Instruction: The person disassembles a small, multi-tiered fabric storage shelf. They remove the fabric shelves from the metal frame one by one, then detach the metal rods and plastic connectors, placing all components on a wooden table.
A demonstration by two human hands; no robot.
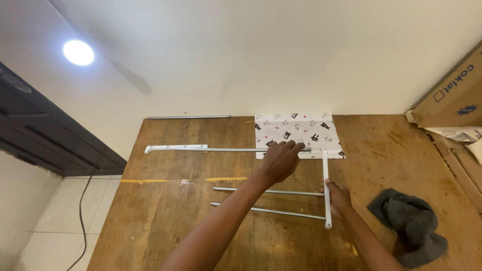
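A white metal rack frame lies on the wooden table [165,221]. Its long top rod [226,149] runs left to a flat white end bracket [175,148]. My left hand [281,159] rests closed over the rod's right part, next to a white patterned cloth [296,130]. My right hand [337,196] grips the white upright bar [326,170] at the frame's right side. Two thin silver rods [241,199] run leftward from that bar, roughly parallel.
A separate grey rod [188,117] lies along the table's far edge by the wall. A dark grey rag [409,223] sits at the right front. Cardboard boxes [452,100] stand at the right. A black cable [82,221] trails on the tiled floor at left.
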